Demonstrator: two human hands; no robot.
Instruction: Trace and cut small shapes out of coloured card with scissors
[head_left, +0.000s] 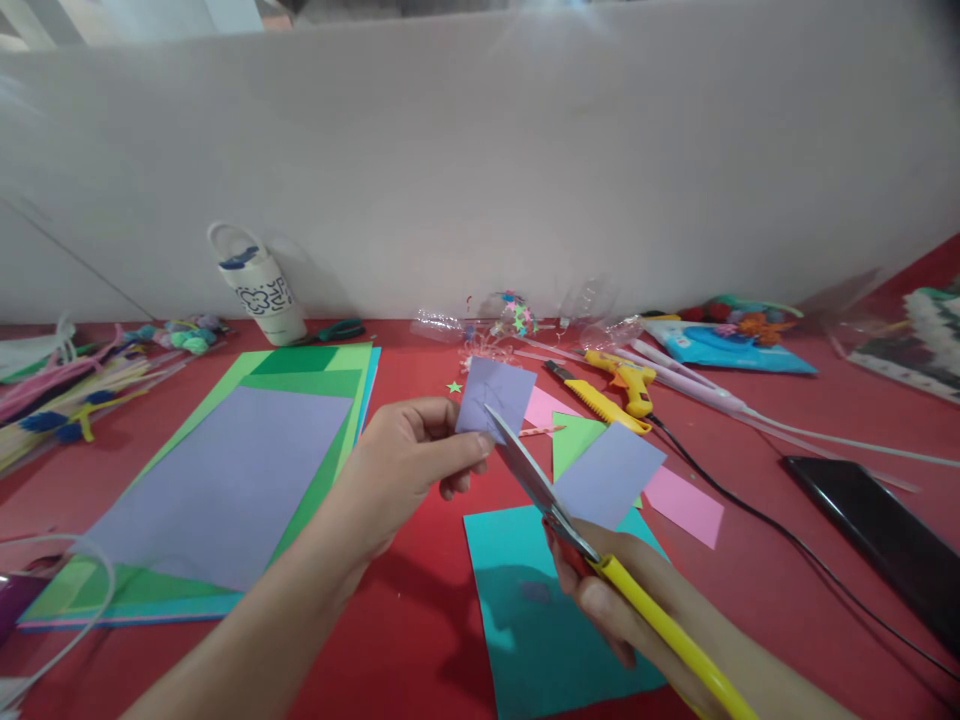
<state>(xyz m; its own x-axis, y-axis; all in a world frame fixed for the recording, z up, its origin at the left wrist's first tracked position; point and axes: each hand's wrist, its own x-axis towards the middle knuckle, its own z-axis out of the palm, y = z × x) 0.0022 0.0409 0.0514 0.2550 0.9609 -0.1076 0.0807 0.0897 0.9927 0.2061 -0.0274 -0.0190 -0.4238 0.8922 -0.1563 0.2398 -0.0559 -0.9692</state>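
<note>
Between the thumb and fingers of my left hand [420, 450] is a small purple piece of paper [506, 390] with faint drawn lines on it. My right hand [622, 590] grips a pair of scissors [532, 475] with yellow handles, its fingers partly hidden behind them. The blade tips lie over the lower middle of the purple piece; whether they touch it I cannot tell. Below both hands a teal sheet [510, 610] rests on the red table [405, 620]. Another purple piece [611, 475] lies just beyond the scissors, over green and pink scraps.
At left lies a stack of coloured sheets topped by purple paper [232, 480]. Behind it leans a white tumbler [266, 300]. To the right are a yellow glue gun [630, 380], a yellow box cutter [600, 402], a black phone [870, 530] and a cable. A pale wall [480, 180] closes the back.
</note>
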